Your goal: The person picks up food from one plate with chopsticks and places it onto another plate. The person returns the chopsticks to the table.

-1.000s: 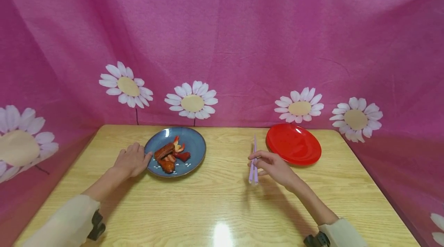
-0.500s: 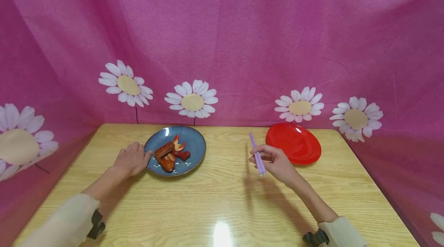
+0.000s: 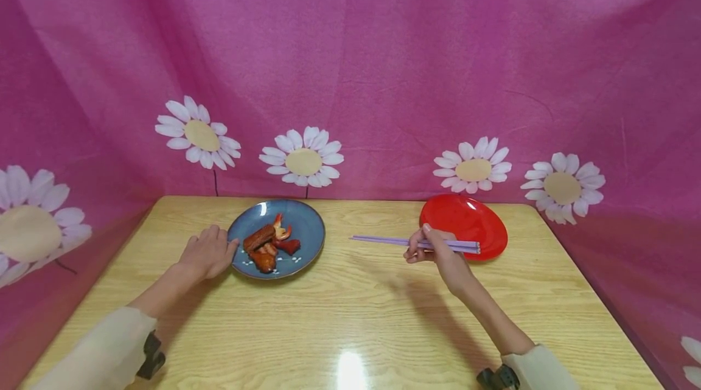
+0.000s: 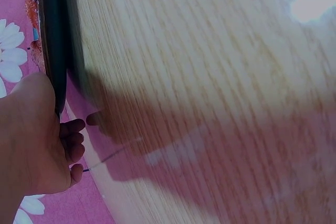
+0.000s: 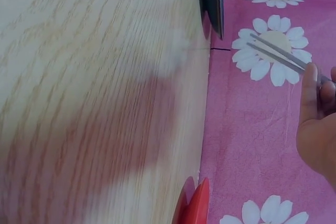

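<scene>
The blue plate (image 3: 306,259) sits on the table's left half. On it lie a glazed brown piece of meat (image 3: 258,238), another like a chicken wing (image 3: 265,262), a shrimp (image 3: 282,232) and a dark red piece (image 3: 289,246). My left hand (image 3: 207,253) holds the plate's left rim; in the left wrist view its thumb (image 4: 37,90) is at the rim, fingers curled lower down. Above the table, my right hand (image 3: 438,253) grips purple chopsticks (image 3: 383,239), their tips pointing left toward the blue plate. The right wrist view shows the tips slightly apart.
A red plate (image 3: 465,226) stands at the back right, partly behind the right hand and chopsticks. The light wood table (image 3: 306,323) backs onto a pink cloth (image 3: 383,73) printed with white flowers, which also hangs at both sides.
The chopsticks have swung from pointing away to pointing left, as my right hand turned and rose slightly. My left hand and both plates stay where they were.
</scene>
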The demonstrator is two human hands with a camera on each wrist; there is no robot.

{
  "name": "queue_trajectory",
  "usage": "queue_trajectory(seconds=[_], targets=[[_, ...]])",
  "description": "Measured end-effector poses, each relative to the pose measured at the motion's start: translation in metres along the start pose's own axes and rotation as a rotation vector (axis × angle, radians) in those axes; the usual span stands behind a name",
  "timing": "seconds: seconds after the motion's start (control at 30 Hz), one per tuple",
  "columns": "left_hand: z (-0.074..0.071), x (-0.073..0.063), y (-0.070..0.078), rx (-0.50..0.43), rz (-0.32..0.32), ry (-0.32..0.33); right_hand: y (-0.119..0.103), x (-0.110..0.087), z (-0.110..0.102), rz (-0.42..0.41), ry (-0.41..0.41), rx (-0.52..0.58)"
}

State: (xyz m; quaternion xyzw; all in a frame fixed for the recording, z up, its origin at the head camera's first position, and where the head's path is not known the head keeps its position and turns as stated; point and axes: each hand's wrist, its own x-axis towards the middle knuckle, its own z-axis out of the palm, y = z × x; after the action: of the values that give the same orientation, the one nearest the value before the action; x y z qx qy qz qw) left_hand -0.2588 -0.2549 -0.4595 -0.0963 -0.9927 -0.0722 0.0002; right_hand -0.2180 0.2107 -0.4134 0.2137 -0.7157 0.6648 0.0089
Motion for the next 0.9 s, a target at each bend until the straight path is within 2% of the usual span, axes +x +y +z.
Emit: queue_trajectory(seconds=[0.23,0.5,0.9], targets=[[0.000,-0.001,0.000,-0.001,0.000,-0.009,-0.004,0.003,0.004,-0.002,0.056,0.036],[0.000,0.000,-0.001,0.000,-0.001,-0.002,-0.010,0.011,0.012,0.001,0.106,-0.045],[0.002,0.001,-0.001,0.006,0.003,-0.005,-0.012,0.025,0.030,0.019,0.082,-0.004]])
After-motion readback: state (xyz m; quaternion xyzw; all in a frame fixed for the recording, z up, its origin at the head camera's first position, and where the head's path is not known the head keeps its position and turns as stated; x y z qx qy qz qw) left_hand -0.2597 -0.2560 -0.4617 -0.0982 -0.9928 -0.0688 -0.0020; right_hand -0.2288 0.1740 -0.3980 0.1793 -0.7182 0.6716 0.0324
